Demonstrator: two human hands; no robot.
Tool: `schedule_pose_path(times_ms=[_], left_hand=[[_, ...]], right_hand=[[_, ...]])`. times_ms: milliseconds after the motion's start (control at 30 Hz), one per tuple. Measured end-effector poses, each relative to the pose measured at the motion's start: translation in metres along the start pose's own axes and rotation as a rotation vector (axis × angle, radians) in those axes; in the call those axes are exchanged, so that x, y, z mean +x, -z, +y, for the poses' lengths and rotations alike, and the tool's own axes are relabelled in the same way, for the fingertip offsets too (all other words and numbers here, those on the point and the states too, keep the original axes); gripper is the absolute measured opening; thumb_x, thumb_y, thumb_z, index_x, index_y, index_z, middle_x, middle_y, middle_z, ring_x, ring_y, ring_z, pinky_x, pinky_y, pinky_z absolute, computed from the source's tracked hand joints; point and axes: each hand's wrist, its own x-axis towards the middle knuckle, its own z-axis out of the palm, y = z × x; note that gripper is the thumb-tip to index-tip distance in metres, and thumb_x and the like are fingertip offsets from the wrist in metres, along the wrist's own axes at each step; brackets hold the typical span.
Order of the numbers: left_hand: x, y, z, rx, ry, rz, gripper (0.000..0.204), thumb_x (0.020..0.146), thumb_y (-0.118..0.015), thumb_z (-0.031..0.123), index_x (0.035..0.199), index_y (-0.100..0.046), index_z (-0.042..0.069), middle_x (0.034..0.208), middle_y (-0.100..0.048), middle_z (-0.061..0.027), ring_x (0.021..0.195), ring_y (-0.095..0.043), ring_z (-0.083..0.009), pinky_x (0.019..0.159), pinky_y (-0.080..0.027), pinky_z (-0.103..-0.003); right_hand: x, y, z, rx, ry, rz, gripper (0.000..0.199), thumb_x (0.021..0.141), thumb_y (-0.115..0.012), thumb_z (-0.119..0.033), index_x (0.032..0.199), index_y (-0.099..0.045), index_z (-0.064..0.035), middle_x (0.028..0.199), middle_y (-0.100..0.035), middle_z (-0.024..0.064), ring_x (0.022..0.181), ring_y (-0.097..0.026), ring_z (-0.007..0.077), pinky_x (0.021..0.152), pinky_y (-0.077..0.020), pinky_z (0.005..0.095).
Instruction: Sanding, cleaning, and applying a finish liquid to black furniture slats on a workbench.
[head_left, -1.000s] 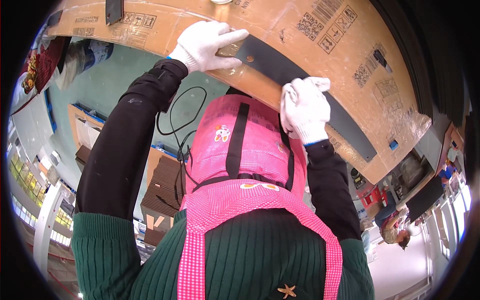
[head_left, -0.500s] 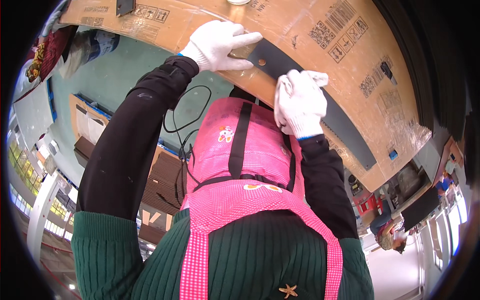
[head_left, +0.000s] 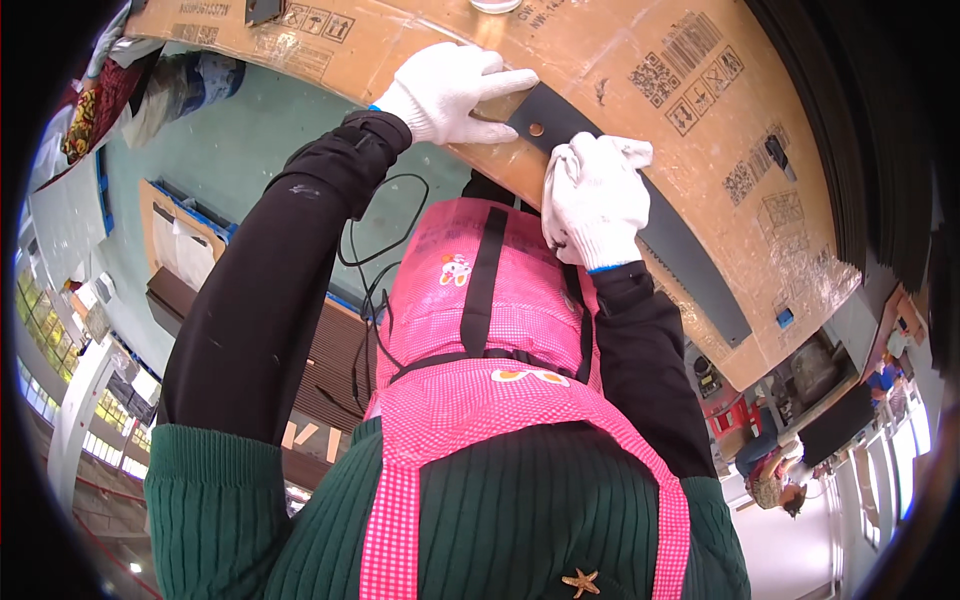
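Observation:
A long dark grey strip (head_left: 692, 262) lies aslant on the cardboard-covered table, with a round hole near its far left end and small teeth along part of its near edge. My left hand (head_left: 447, 97), in a white knit glove, is at that end, its fingers spread apart on either side of the strip's tip. Over the strip's middle rests my right hand (head_left: 598, 195), also gloved in white. Its fingers are curled closed, and whatever they may hold is hidden beneath them.
Printed cardboard (head_left: 560, 45) covers the table. A small black piece (head_left: 779, 155) and a blue bit (head_left: 785, 317) lie to the right. At the far edge stands a white round container (head_left: 494, 5). Black cable (head_left: 385, 262) hangs left of my apron. Another person (head_left: 775, 482) is at the lower right.
My left hand has shifted slightly right. The right hand has slid a little toward the left along the strip. The strip looks nearly unmoved.

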Motion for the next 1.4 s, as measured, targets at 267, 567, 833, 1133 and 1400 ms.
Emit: schedule_pose_path(times_ms=[267,567,833,1133,1400], left_hand=[[-0.006,0.006,-0.004,-0.017,0.044,-0.068,0.073,0.078,-0.086,0.042,0.143,-0.064,0.017,0.106,-0.071,-0.0094,0.097,-0.069,-0.0314,0.086,-0.055,-0.043],[0.000,0.006,0.001,-0.010,0.030,-0.043,0.075,0.074,-0.087,0.037,0.143,-0.065,0.018,0.107,-0.071,-0.0086,0.097,-0.068,-0.0319,0.086,-0.055,-0.043],[-0.005,0.005,0.001,0.024,0.019,-0.049,0.078,0.070,-0.089,0.026,0.143,-0.066,0.011,0.116,-0.072,-0.0120,0.105,-0.069,-0.0331,0.094,-0.054,-0.044],[0.000,0.011,-0.002,0.083,0.010,-0.039,0.078,0.070,-0.090,0.028,0.141,-0.066,0.011,0.103,-0.070,-0.0099,0.096,-0.069,-0.0312,0.086,-0.056,-0.043],[0.009,0.009,0.012,0.047,0.031,-0.049,0.071,0.082,-0.083,0.044,0.141,-0.063,0.011,0.091,-0.065,-0.0085,0.089,-0.067,-0.0305,0.077,-0.053,-0.045]], right_hand=[[-0.121,0.038,0.125,-0.045,-0.388,0.168,0.014,0.096,-0.065,-0.017,0.105,-0.072,-0.0090,0.090,-0.072,0.0129,0.086,-0.073,0.0345,0.079,-0.0578,0.0425],[-0.023,0.014,0.017,-0.174,-0.150,-0.167,0.023,0.095,-0.055,-0.023,0.087,-0.068,-0.0058,0.080,-0.067,0.0176,0.085,-0.070,0.0391,0.079,-0.0561,0.0483],[-0.056,0.061,0.086,-0.514,-0.202,-0.476,0.013,0.063,-0.074,-0.028,0.062,-0.072,-0.0157,0.064,-0.065,0.0064,0.064,-0.069,0.0216,0.061,-0.0521,0.0400],[-0.246,0.105,0.336,-0.338,-1.135,0.308,0.039,0.102,-0.055,-0.034,0.102,-0.068,0.0028,0.097,-0.071,0.0332,0.098,-0.068,0.0525,0.089,-0.0527,0.0564],[-0.108,0.040,0.164,-0.142,-0.616,0.389,0.012,0.100,-0.051,-0.020,0.094,-0.057,-0.0112,0.089,-0.058,0.0146,0.094,-0.057,0.0337,0.085,-0.0466,0.0426]])
